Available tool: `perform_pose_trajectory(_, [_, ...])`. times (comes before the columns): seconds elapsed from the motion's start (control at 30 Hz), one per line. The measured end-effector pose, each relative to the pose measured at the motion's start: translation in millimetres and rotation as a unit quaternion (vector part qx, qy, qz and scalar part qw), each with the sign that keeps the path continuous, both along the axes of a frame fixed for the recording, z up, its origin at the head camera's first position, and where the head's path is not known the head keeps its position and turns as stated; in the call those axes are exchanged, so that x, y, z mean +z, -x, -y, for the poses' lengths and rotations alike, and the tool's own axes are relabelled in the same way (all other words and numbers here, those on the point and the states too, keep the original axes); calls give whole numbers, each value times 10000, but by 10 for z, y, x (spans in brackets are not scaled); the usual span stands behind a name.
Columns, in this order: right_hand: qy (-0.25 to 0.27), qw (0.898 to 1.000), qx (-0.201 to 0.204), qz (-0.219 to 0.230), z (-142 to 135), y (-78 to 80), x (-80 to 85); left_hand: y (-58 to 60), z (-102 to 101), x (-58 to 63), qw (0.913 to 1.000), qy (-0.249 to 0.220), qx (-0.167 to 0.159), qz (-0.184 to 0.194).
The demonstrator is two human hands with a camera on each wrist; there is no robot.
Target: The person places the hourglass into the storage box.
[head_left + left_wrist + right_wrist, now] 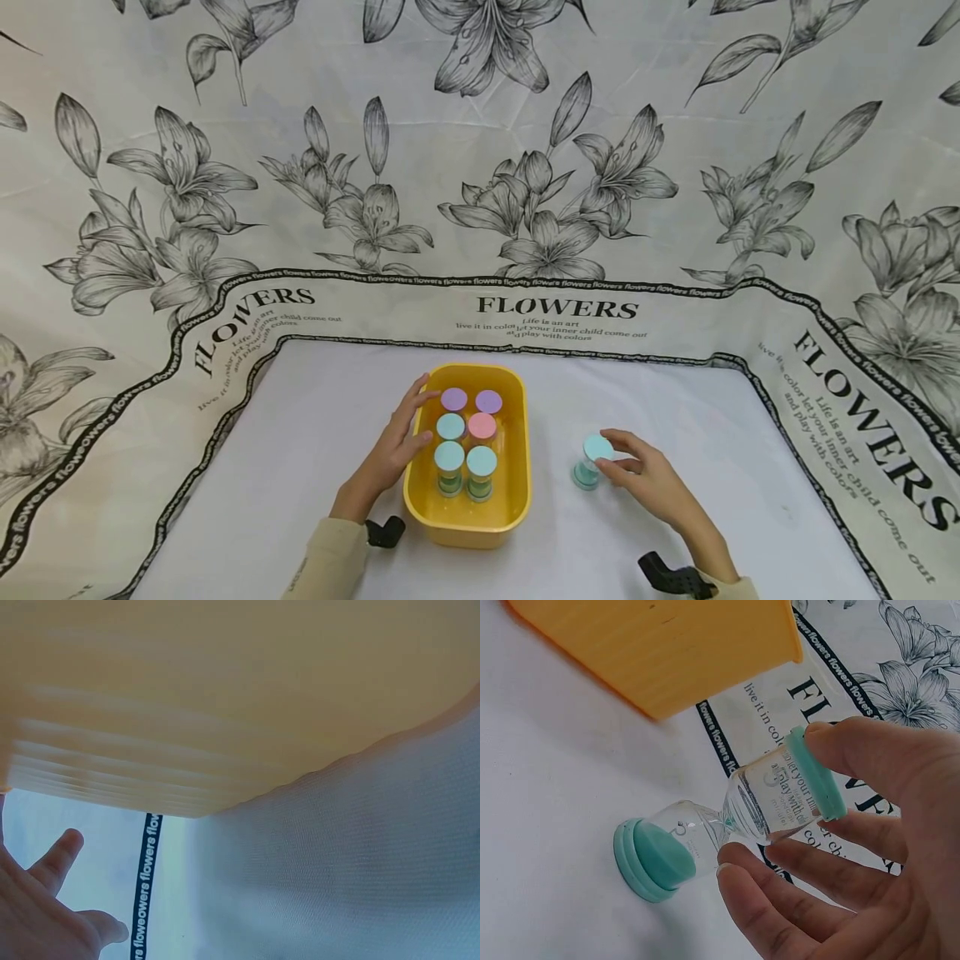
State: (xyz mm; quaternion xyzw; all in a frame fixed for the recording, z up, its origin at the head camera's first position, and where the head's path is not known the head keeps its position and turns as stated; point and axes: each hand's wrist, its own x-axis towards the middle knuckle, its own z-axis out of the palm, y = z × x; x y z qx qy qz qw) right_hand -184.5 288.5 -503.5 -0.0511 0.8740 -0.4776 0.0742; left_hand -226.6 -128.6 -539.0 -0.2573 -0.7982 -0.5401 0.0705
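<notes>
A sand timer (727, 814) with mint-green caps and green sand in its lower bulb stands on the white cloth, right of the yellow bin. My right hand (645, 475) pinches its top cap, thumb on one side and fingertips on the other. At the bin's left rim, my left hand (393, 446) rests with thumb and forefinger touching the edge; its other fingers (60, 859) spread loosely outside. Inside the yellow bin (468, 533) are several more sand timers: mint ones (450, 458) in front, a pink one (482, 427) behind, and two purple ones (453, 399) at the far end.
White cloth (555, 542) covers the table. Behind and on both sides hangs a curtain (555, 225) with black line-drawn lilies and "FLOWERS" lettering. Black camera mounts (675, 577) sit at both wrists.
</notes>
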Motion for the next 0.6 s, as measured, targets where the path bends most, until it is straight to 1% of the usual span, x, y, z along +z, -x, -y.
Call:
perform_pose_trajectory(0.33, [189, 9998, 90, 19, 35, 7, 26, 1, -7, -4, 10000, -27, 1, -17])
perform_pose_trajectory(0.47, [226, 9997, 66, 63, 38, -1, 35, -4, -11, 0, 10000, -30, -1, -17])
perform_pose_trajectory(0.6, [231, 9996, 129, 102, 35, 7, 50, -4, -13, 6, 10000, -26, 0, 4])
